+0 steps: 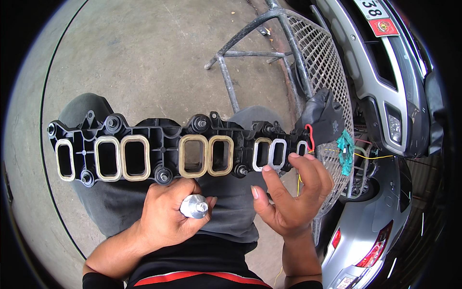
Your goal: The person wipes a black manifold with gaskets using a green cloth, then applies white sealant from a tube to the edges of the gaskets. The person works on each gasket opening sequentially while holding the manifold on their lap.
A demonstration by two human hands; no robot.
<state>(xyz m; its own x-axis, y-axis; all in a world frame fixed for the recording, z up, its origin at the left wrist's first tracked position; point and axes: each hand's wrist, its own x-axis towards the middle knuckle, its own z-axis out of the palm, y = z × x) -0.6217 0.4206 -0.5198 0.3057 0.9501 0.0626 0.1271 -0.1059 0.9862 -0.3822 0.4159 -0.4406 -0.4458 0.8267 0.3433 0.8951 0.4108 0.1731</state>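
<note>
A long black intake manifold (163, 151) lies across my lap, its row of rounded rectangular ports facing up. Tan rims (150, 158) edge the middle ports, while the right-end ports have whitish rims (273, 154); the far-left port's rim also looks pale. My left hand (163, 209) is closed round a silver tube (194, 207) just below the manifold's middle, with the tube's narrow tip toward me. Over the right end my right hand (294, 202) has its fingers apart and holds nothing. Its fingertips are at the whitish rims; whether they touch, I cannot tell.
A metal-framed mesh chair (317, 53) stands at the right, with a black glove (323, 115), a teal rag (345, 153) and a red cord (309, 137) by it. Two silver cars, one at the upper right (351, 53) and one at the lower right (370, 216), flank it. Concrete floor (144, 53) lies ahead.
</note>
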